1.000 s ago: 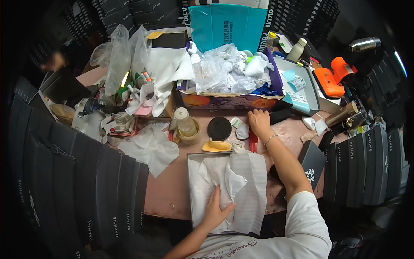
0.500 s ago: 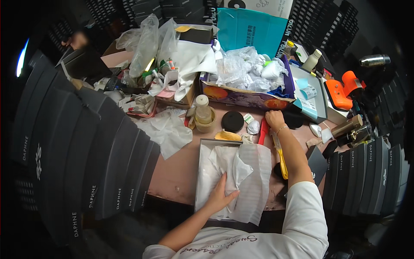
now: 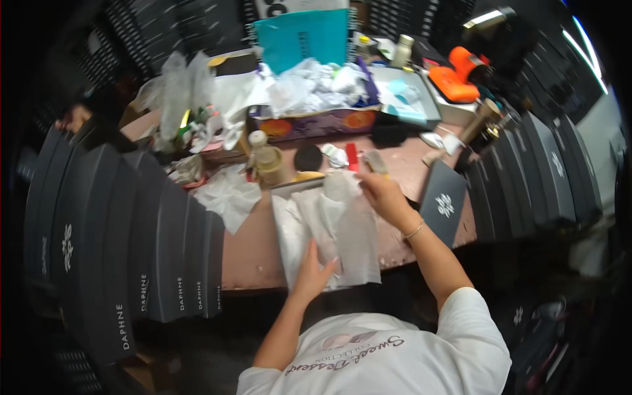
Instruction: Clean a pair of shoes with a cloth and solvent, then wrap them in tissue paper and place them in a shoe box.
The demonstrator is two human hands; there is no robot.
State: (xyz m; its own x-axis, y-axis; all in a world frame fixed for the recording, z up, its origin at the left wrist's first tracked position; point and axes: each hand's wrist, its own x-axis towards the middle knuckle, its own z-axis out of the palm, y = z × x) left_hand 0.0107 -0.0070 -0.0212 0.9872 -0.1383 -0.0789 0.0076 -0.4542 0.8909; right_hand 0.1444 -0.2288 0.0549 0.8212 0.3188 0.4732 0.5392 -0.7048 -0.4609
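A shallow grey box [image 3: 279, 227] lies at the table's front edge, lined with white tissue paper [image 3: 359, 243]. A white wrapped bundle [image 3: 322, 214] rests inside, its contents hidden. My left hand [image 3: 314, 271] lies on the bundle's near end, thumb and fingers apart. Over the box's far right corner is my right hand [image 3: 387, 196], fingers bent towards the paper's edge; motion blur hides whether they grip anything. Just beyond it lie a red strip [image 3: 352, 158] and a blurred brush-like thing [image 3: 375, 162].
Dark grey shoeboxes stand in rows at left [image 3: 138, 230] and right [image 3: 526, 171]. A dark lid [image 3: 442, 204] leans right of the box. Behind are a purple carton [image 3: 316, 125] of crumpled paper, a bottle in a cup [image 3: 266, 161], a black round tin [image 3: 308, 158] and an orange tape dispenser [image 3: 454, 82].
My right hand has come back from the red strip to the box's far right corner. My left hand stays on the bundle. The whole view has swung to the right.
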